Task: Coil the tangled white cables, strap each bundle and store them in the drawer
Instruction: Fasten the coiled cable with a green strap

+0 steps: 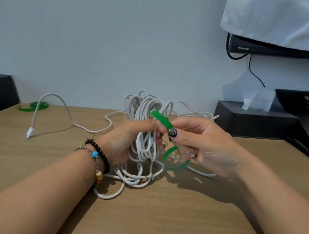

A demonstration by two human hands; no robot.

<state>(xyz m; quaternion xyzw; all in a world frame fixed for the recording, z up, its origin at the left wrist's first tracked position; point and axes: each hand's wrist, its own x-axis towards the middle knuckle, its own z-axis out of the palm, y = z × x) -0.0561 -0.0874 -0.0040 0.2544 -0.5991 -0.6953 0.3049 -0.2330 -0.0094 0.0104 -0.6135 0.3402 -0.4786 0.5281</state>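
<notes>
Left hand [124, 142] clenched round the middle of the coiled white cable bundle [146, 136], held upright above the wooden surface [172, 222] so the loops stay gathered; right hand [202, 143] pinching the green strap [160, 119] at thumb and forefinger, its lower end curling beneath, apparently to draw it round the waist of the coil; strapping judged just begun, not yet closed; loose cable tail [65, 109] trailing left to a plug [29, 132]; spare green strap [33, 106] lying near the far left edge, likely kept for a next bundle; drawer not in view.
</notes>
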